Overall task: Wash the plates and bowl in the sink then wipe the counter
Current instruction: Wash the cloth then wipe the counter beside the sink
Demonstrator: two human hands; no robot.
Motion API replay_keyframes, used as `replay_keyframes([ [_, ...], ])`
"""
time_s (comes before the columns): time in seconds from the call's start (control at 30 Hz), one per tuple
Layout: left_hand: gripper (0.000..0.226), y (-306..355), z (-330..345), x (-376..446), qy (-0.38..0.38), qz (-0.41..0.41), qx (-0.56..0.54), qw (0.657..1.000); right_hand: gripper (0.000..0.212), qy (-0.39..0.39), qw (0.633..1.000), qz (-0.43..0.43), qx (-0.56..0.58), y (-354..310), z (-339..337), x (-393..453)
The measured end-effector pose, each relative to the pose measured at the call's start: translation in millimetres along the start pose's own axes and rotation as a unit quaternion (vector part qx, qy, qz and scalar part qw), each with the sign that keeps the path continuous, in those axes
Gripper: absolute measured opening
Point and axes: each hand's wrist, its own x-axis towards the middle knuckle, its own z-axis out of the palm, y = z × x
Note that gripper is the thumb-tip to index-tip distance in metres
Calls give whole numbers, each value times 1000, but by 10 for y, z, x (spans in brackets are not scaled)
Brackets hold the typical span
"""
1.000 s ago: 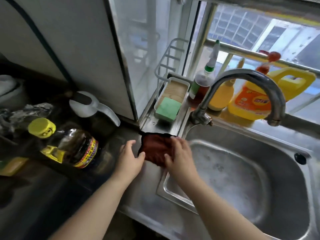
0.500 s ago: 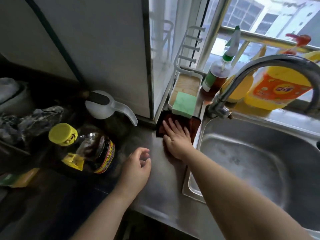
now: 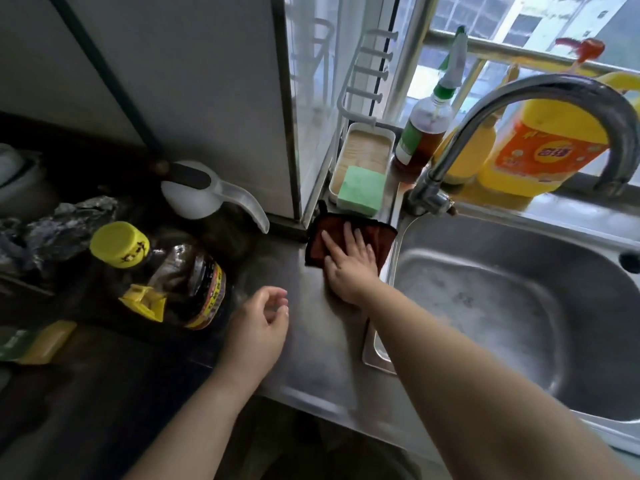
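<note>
Stainless steel counter (image 3: 294, 344) is being wiped beside the empty steel sink (image 3: 519, 306); the left hand (image 3: 258, 327) is being held loosely curled, gripping nothing; the dark red square cloth (image 3: 349, 237) is being pressed flat under the right hand's (image 3: 349, 268) spread fingers; even pressure is probably needed; the yellow-capped dark oil bottle (image 3: 166, 275) and green sponge (image 3: 361, 190) are crowding the strokes.

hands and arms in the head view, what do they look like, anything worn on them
Both are bare. The left hand and the right hand show no gloves, rings, watch or bracelet. Both forearms are uncovered as far as the bottom edge of the picture, with no sleeve cuff in view. The fingernails that show look short and unpainted. No marks or bandages can be made out.
</note>
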Motion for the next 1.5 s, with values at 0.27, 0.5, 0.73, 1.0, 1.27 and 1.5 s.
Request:
replay_keyframes([
  [0.27, 22, -38, 64, -164, 39, -33, -64, 997, 50, -53, 987, -151, 1, -184, 546, -1209],
  [0.5, 20, 102, 412, -476, 19, -3, -19, 1000, 55, -71, 967, -246, 6, 463, 507, -1850],
  [0.73, 16, 302, 976, -1064, -50, 37, 49, 997, 57, 28, 993, -100, -60, 1842, 318, -2750],
  [1.0, 19, 288, 1199, -1646, -86, 52, 52, 994, 63, 90, 986, 135, -37, 2149, 265, -3315],
  [1.27, 14, 304, 1298, -1547, -67, 54, 30, 996, 66, 38, 998, -5, -47, 1277, 529, -2790],
  [1.5, 17, 302, 1247, -1300, -69, 34, 9, 997, 57, 6, 999, -10, -52, 2015, 295, -3109],
])
